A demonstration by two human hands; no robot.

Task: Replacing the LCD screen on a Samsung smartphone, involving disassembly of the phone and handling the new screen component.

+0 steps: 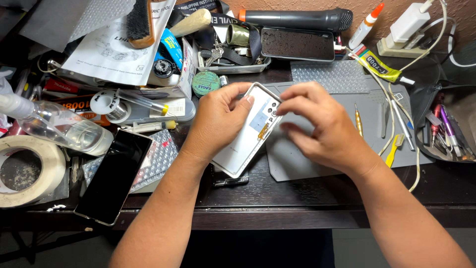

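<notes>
My left hand (215,121) grips a white phone back panel (246,140) by its left edge, tilted above the dark desk. Its inner side faces up, with camera holes and a small orange flex strip near the top. My right hand (320,126) is over the panel's upper right corner, fingertips pinching at that edge near the camera holes. Both hands hover above the left side of a grey work mat (302,164).
A black phone (114,176) lies face up at the left beside a tape roll (27,171) and a clear bottle (64,129). On the mat lie a gold screwdriver (358,120), tweezers (386,118) and a yellow brush (394,149). A tool pouch (446,129) sits at right.
</notes>
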